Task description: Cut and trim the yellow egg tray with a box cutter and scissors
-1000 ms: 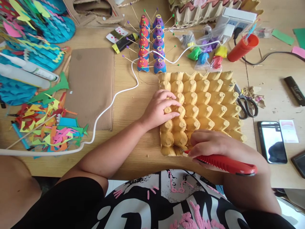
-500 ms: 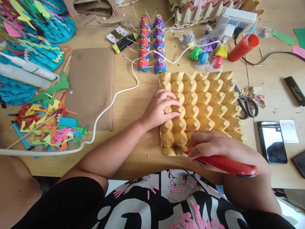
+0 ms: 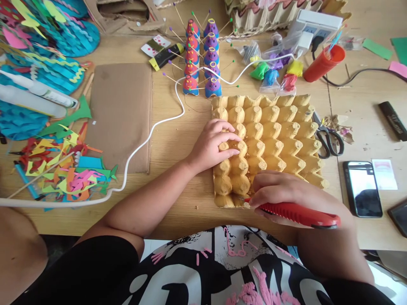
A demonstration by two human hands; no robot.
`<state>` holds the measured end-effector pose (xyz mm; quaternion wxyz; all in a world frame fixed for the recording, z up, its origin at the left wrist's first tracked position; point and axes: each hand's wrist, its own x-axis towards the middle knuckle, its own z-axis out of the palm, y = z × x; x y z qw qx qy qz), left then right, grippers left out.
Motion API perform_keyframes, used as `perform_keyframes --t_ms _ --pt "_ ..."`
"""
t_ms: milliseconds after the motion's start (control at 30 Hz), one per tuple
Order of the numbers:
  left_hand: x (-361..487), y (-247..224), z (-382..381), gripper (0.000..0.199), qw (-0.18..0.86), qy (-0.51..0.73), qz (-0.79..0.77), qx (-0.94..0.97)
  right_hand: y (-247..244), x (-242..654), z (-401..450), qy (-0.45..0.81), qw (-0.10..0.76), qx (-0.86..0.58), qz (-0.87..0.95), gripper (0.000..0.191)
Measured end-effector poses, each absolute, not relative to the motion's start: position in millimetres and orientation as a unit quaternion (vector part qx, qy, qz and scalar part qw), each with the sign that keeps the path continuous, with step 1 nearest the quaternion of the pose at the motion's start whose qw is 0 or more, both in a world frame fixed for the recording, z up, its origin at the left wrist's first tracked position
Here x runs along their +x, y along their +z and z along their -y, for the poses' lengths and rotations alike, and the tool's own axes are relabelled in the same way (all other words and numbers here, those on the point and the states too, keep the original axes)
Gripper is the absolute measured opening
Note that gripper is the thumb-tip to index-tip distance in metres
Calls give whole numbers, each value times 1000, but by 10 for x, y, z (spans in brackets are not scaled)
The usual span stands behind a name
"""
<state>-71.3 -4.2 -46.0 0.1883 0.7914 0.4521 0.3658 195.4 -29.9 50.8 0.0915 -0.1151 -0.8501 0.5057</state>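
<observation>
A yellow cardboard egg tray (image 3: pixel 275 146) lies bumps-up on the wooden table in front of me. My left hand (image 3: pixel 210 143) rests on its left side, the fingers spread over the cups and holding nothing. My right hand (image 3: pixel 276 189) is wrapped round a red utility knife (image 3: pixel 299 214), whose tip points left. That tip is at the tray's near edge, low between the cups towards the left corner. The blade is too small to see clearly. Part of the tray's near right side is hidden by my right hand and forearm.
Scissors (image 3: pixel 329 137) lie against the tray's right edge, near a phone (image 3: pixel 363 188). Behind stand painted egg-cup figures (image 3: pixel 191 70), bagged clay (image 3: pixel 271 78) and a red cup (image 3: pixel 324 63). A white cable (image 3: pixel 152 131), cardboard (image 3: pixel 119 110) and paper scraps (image 3: pixel 63 169) lie left.
My right hand and the utility knife have shifted slightly left and up along the tray's near edge. The left hand and the tray look unmoved.
</observation>
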Motion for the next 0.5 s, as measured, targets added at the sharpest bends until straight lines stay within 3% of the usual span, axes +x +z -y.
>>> perform_keyframes --t_ms 200,400,500 --pt "-716 -464 36 23 191 360 -454 792 549 1929 336 516 136 -137 834 5" --pt "-720 -458 34 24 199 355 -457 791 579 1888 405 443 334 -289 780 19" --pt "-716 -451 40 23 196 361 -455 790 550 1957 442 319 444 -384 744 21"
